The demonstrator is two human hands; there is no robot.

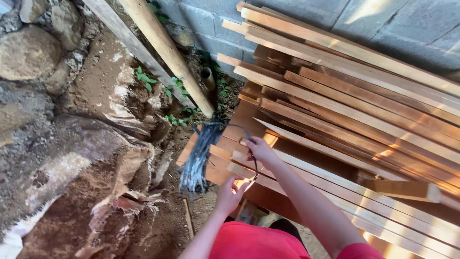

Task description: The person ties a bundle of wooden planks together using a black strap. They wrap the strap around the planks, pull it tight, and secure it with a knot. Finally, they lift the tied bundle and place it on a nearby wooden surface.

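Note:
A bundle of thin grey wire ties [199, 156] lies on the near end of a stack of wooden planks [345, 115]. My right hand [258, 147] pinches one wire strand [253, 158] that curves down in a loop. Lower down, my left hand [230, 192] grips the other end of the same strand, just right of the bundle. Both arms reach forward from a red shirt at the bottom edge.
The planks lean against a grey block wall [383, 24]. Two wooden poles [163, 48] slant across the top left. Bare dirt, rocks [28, 52] and torn plastic sheeting [124, 182] cover the ground at left. A short pipe end [207, 76] sticks up near the wall.

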